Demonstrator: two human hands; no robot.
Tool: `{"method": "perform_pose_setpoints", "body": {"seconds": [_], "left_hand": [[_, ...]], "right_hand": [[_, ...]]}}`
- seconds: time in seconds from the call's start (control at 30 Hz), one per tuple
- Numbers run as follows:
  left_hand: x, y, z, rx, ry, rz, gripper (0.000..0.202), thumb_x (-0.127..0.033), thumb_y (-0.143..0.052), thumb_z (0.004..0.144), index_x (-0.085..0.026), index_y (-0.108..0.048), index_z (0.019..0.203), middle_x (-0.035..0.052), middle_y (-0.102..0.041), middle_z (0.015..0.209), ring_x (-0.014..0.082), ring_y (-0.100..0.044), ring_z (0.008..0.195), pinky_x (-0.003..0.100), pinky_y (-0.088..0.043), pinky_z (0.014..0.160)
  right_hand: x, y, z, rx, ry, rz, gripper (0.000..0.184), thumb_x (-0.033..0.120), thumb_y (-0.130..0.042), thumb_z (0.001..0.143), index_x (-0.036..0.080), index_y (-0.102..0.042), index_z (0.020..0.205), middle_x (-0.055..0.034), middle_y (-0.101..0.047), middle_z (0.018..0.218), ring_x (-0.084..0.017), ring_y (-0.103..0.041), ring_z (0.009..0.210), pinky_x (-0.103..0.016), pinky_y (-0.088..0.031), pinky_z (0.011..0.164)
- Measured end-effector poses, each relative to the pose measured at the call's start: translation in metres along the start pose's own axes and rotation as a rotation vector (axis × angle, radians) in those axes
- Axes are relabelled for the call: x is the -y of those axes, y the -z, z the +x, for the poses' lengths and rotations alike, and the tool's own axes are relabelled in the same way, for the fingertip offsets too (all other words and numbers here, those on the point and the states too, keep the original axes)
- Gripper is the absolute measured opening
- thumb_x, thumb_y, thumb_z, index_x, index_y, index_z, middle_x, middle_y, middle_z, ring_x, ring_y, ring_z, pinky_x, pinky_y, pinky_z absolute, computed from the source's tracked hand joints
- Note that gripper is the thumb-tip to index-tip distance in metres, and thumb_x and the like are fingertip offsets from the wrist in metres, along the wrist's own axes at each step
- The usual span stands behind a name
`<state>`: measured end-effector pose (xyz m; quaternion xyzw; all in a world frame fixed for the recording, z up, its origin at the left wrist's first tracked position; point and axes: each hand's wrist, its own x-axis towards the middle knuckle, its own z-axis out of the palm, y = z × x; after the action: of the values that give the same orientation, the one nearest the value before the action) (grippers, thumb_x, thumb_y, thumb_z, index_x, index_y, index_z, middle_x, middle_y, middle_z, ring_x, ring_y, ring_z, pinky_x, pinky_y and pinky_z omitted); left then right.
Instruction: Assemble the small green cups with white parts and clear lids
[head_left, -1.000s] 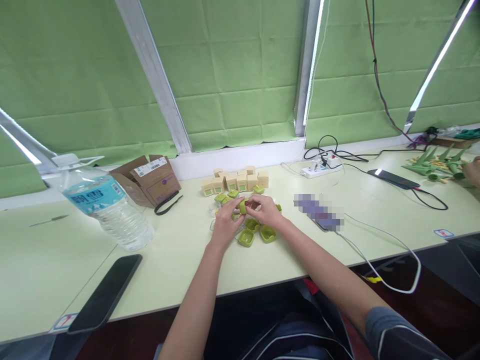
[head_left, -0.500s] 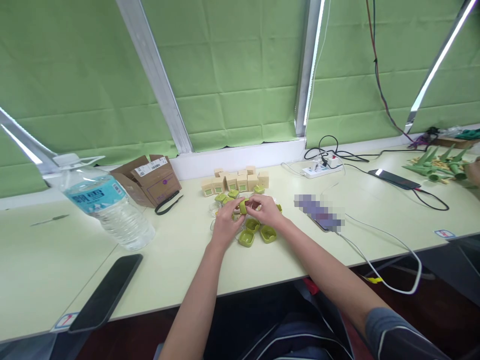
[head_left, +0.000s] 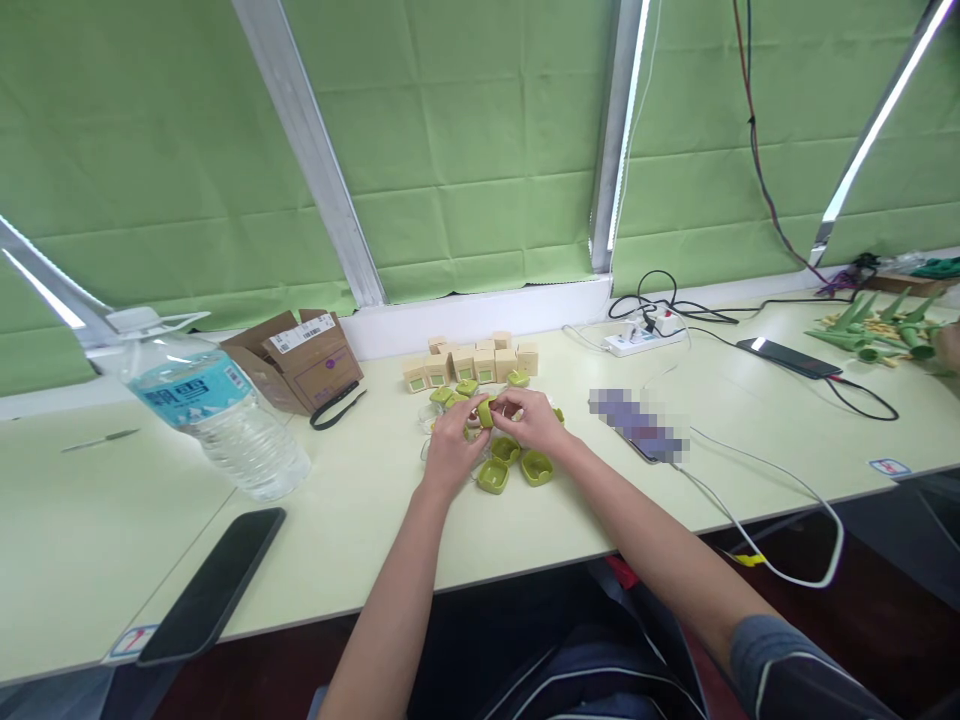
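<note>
Over the middle of the table, a small olive-green plastic shell (head_left: 486, 413) is held up on edge between my two hands. My left hand (head_left: 454, 442) has its fingers closed on the shell's left side. From the right, my right hand (head_left: 534, 420) pinches the same piece; its fingertips partly hide it. Just below my hands lie several similar square shells (head_left: 493, 476), hollow side up. More green pieces (head_left: 466, 387) lie behind my fingers, with clear plastic parts (head_left: 427, 418) at the left, partly hidden by my left hand.
Small beige boxes (head_left: 484, 366) stand in rows at the back. To the left are a cardboard box (head_left: 307, 365), a large water bottle (head_left: 217, 410) and a black phone (head_left: 214, 585). A power strip (head_left: 645, 338) and cabled phones (head_left: 787, 358) lie right. Another person's hand (head_left: 949, 345) shows at the right edge.
</note>
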<state>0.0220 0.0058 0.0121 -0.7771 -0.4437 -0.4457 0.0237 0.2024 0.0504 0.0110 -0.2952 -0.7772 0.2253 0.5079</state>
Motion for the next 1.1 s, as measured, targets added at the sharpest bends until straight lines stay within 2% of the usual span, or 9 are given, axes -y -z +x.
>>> {"method": "perform_pose_setpoints", "body": {"seconds": [1.1], "left_hand": [[-0.0023,0.0005,0.0000,-0.006,0.032,-0.010,0.052,-0.011,-0.066,0.082,-0.026,-0.060,0.132,0.0049,-0.072,0.117,0.0186,-0.067,0.087,0.038,-0.055,0.089]], "right_hand": [[-0.0007,0.0044,0.0014,-0.012,0.011,-0.014,0.009,0.028,-0.069,0.086,0.020,-0.071,0.084,-0.0026,-0.072,0.080,-0.014,-0.062,0.066,-0.027,-0.051,0.065]]}}
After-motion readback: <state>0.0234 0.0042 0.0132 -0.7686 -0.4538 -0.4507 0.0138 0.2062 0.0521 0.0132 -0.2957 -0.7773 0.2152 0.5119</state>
